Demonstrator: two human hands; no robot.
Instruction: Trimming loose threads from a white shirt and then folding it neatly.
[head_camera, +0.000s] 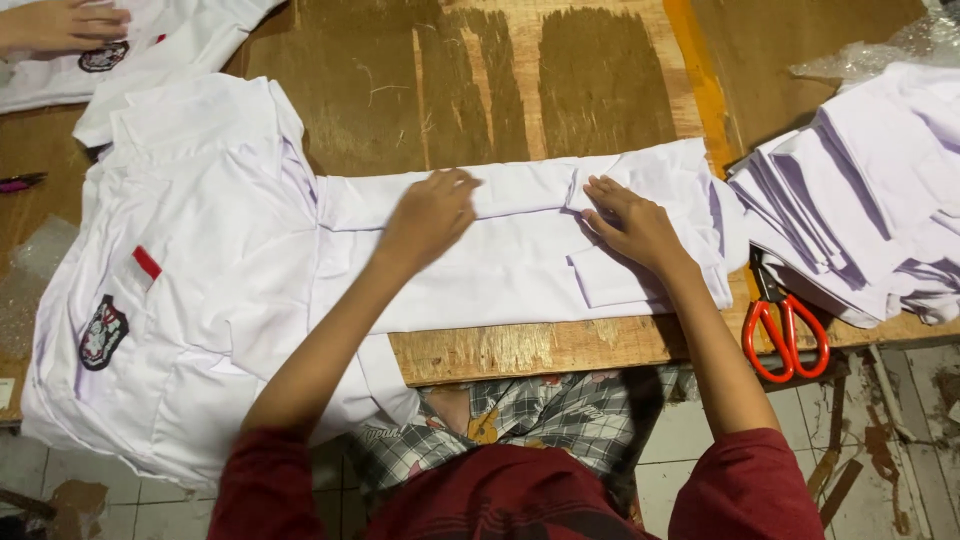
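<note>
Pressing flat on a folded white cotton shirt (500, 270) laid across the scratched wooden bench (520, 90), both hands are open — left hand (430, 215) on the sleeve fold, right hand (632, 225) beside it. Orange-handled scissors (785, 325) lie near the stacked white garments (870, 200).

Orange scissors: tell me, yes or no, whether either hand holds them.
No: the orange scissors lie untouched on the table edge, right of the right hand.

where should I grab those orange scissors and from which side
Take the scissors by the two orange loop handles, coming from the near table edge. The loops lie bare and point toward you, while the blades run under the stack of folded white cloth, so the far end offers no grip.
</note>
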